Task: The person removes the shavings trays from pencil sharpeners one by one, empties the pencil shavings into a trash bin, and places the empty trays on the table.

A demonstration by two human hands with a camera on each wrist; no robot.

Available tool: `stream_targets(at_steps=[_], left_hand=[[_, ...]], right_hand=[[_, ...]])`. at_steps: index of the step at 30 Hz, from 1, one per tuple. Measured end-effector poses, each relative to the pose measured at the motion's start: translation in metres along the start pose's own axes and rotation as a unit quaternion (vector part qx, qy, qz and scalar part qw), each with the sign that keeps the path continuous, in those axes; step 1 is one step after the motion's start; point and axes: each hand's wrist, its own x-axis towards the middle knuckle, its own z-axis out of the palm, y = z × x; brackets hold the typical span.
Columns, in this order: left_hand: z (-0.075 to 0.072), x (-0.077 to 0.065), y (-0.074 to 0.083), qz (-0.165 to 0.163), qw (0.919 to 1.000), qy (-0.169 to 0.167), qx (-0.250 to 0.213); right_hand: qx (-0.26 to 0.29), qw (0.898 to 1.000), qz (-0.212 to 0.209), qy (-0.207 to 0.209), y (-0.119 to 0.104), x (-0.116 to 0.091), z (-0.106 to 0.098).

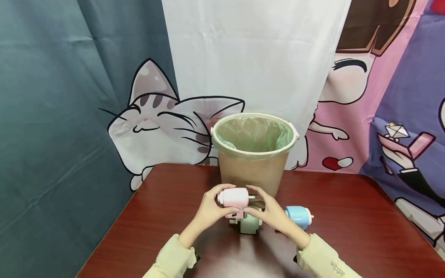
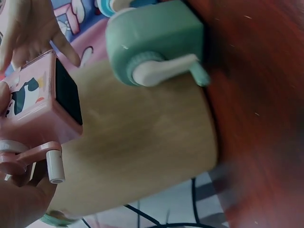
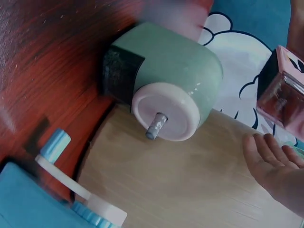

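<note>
A pink crank pencil sharpener (image 1: 235, 197) is held up off the table in front of the bin. My left hand (image 1: 209, 208) grips it, thumb on the near side, fingers over the far side. My right hand (image 1: 269, 210) is beside its other end, fingers extended and thumb spread, not closed round it. Below stands a green pencil sharpener (image 1: 249, 224), partly hidden by the hands in the head view; its white crank (image 2: 166, 69) shows in the left wrist view. To the right of my right wrist lies a blue pencil sharpener (image 1: 298, 217), partly covered by the forearm.
A tan bin (image 1: 253, 170) with a green plastic liner (image 1: 259, 135) stands at the back of the reddish-brown table (image 1: 167, 200). Behind the table hangs a cartoon-printed cloth (image 1: 257, 58). The blue sharpener's crank (image 3: 64, 178) sticks out towards the bin.
</note>
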Motion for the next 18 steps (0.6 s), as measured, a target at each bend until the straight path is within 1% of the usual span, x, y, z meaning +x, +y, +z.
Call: stream_targets(at_steps=[1,3,5,8,11,15,18], left_hand=[[0.001,0.001,0.006,0.007,1.0,-0.005,0.001],[0.004,0.003,0.008,0.008,0.9999,-0.013,-0.001],[0.008,0.004,0.005,0.007,0.9998,-0.018,-0.003],[0.014,0.005,-0.003,0.008,0.9998,-0.017,-0.007],[0.018,0.006,-0.006,0.022,0.9995,-0.013,-0.017],[0.018,0.008,-0.007,0.029,0.9984,-0.011,-0.048],[0.017,0.011,-0.011,0.014,0.9965,-0.016,-0.081]], right_hand=[[0.008,1.0,0.001,0.0,-0.001,0.0,0.0],[0.023,1.0,0.001,0.006,-0.002,0.0,-0.001],[0.032,0.999,-0.002,0.019,-0.004,-0.001,-0.001],[0.027,0.998,-0.023,0.047,-0.008,-0.003,-0.003],[0.012,0.997,-0.038,0.074,-0.011,-0.003,-0.005],[0.02,0.996,-0.017,0.09,-0.013,-0.003,-0.008],[0.046,0.994,0.002,0.094,-0.015,-0.002,-0.011]])
